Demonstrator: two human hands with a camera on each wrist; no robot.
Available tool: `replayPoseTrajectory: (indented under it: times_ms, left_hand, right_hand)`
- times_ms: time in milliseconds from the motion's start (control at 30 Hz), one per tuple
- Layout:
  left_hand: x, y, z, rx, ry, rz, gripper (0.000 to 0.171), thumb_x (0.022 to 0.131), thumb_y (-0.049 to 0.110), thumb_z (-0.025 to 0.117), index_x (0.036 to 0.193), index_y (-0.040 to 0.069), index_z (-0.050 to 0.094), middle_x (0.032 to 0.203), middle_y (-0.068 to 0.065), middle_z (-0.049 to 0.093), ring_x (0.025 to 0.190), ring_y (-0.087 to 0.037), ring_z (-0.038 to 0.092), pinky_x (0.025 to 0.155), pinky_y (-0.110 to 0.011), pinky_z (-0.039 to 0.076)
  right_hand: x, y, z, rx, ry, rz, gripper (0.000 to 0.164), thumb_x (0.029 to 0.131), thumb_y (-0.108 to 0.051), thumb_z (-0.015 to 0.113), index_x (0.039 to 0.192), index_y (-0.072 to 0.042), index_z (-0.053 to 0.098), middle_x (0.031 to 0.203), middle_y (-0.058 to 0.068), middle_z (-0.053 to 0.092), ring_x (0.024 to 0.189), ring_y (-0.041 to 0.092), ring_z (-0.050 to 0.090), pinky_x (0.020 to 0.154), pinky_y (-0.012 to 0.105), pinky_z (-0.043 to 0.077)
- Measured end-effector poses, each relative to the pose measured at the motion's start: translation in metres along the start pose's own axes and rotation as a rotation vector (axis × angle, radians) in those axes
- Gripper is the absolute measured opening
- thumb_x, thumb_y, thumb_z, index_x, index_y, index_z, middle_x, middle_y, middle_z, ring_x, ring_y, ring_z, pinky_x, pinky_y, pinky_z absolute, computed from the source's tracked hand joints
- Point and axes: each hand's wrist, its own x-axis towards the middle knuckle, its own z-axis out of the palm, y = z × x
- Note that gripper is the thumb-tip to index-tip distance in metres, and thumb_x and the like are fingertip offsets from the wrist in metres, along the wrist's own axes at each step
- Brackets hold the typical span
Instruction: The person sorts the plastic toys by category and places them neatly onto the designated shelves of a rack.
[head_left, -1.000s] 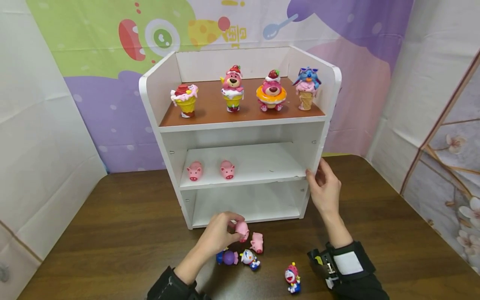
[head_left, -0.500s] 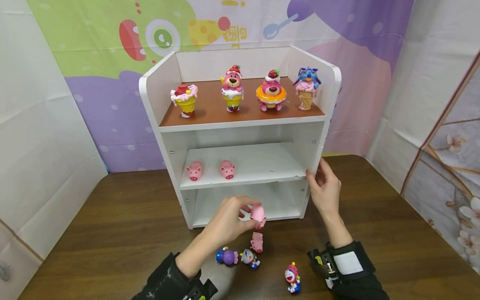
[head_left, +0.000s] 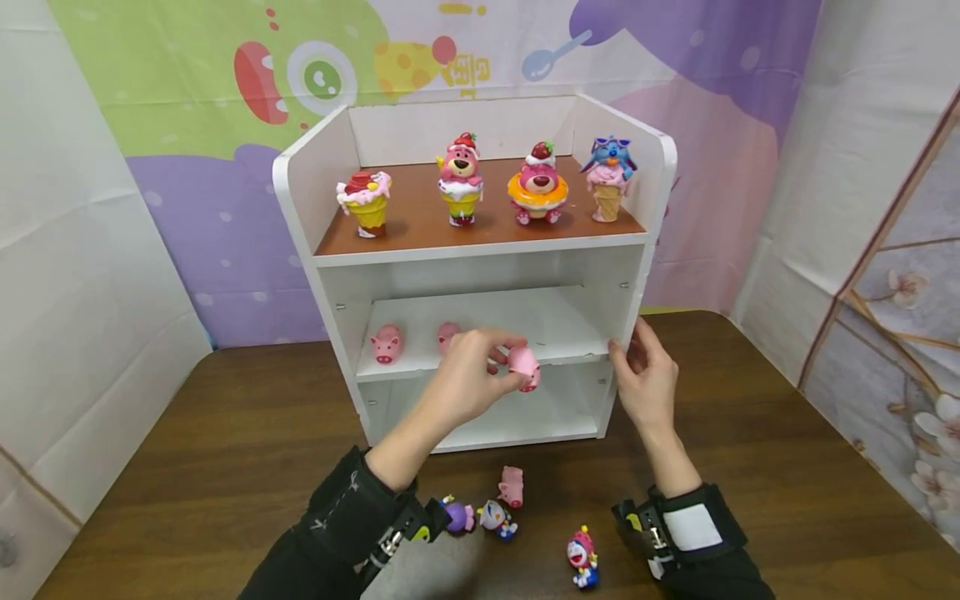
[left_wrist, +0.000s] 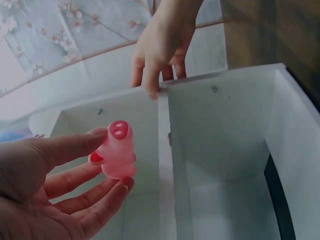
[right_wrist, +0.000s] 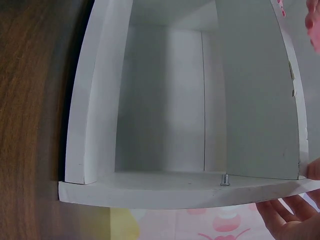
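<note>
Between thumb and fingers my left hand (head_left: pixel 471 375) pinches a pink toy pig (head_left: pixel 524 368), raised before the front edge of the middle shelf (head_left: pixel 540 321). In the left wrist view the pig (left_wrist: pixel 119 150) shows its snout upward. My right hand (head_left: pixel 647 375) grips the right side panel of the white shelf unit (head_left: pixel 634 292) at middle-shelf height, its thumb on the front edge and fingers around the outside. Two other toy pigs stand on the middle shelf: one at the left (head_left: pixel 387 344), the second pig (head_left: pixel 447 335) partly behind my left hand.
Another pink pig (head_left: pixel 512 487) lies on the table with a white-and-blue figurine (head_left: pixel 497 518), a purple-and-blue figurine (head_left: pixel 459 517), and a red-hatted figurine (head_left: pixel 582 557). Several ice-cream and bear figurines, including a bear in an orange ring (head_left: pixel 537 190), stand on the brown top shelf (head_left: pixel 412 196).
My left hand has lifted the pink pig off the table, up and to the right, to middle-shelf height. My right hand has stayed on the side panel.
</note>
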Motion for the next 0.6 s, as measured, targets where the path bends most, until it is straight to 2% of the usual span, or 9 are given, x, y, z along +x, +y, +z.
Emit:
replayPoseTrajectory:
  times_ms: [100, 267, 600]
  left_hand:
    - [0.01, 0.0, -0.001, 0.003, -0.004, -0.029, 0.034, 0.072, 0.007, 0.072, 0.103, -0.002, 0.064, 0.095, -0.01, 0.064, 0.076, -0.019, 0.06, 0.063, -0.024, 0.05]
    - [0.021, -0.002, -0.002, 0.02, 0.001, -0.068, 0.031, 0.073, 0.007, 0.071, 0.102, -0.002, 0.064, 0.093, -0.01, 0.064, 0.077, -0.018, 0.06, 0.064, -0.024, 0.05]
    - [0.04, -0.006, 0.001, 0.14, -0.005, -0.084, 0.031, 0.074, 0.004, 0.068, 0.103, -0.003, 0.064, 0.099, -0.011, 0.063, 0.082, -0.02, 0.056, 0.067, -0.027, 0.046]
  right_hand:
    - [0.0, 0.003, 0.0, 0.004, 0.002, -0.003, 0.038, 0.079, 0.012, 0.054, 0.117, 0.011, 0.05, 0.1, 0.031, 0.056, 0.089, 0.038, 0.056, 0.074, 0.018, 0.046]
    - [0.001, 0.024, 0.001, 0.009, 0.003, -0.003, 0.039, 0.08, 0.008, 0.056, 0.119, 0.005, 0.052, 0.101, 0.027, 0.058, 0.089, 0.034, 0.058, 0.072, 0.013, 0.045]
    - [0.001, 0.026, 0.0, -0.004, 0.01, -0.013, 0.038, 0.08, 0.007, 0.055, 0.118, 0.004, 0.052, 0.101, 0.025, 0.058, 0.088, 0.033, 0.058, 0.071, 0.014, 0.046]
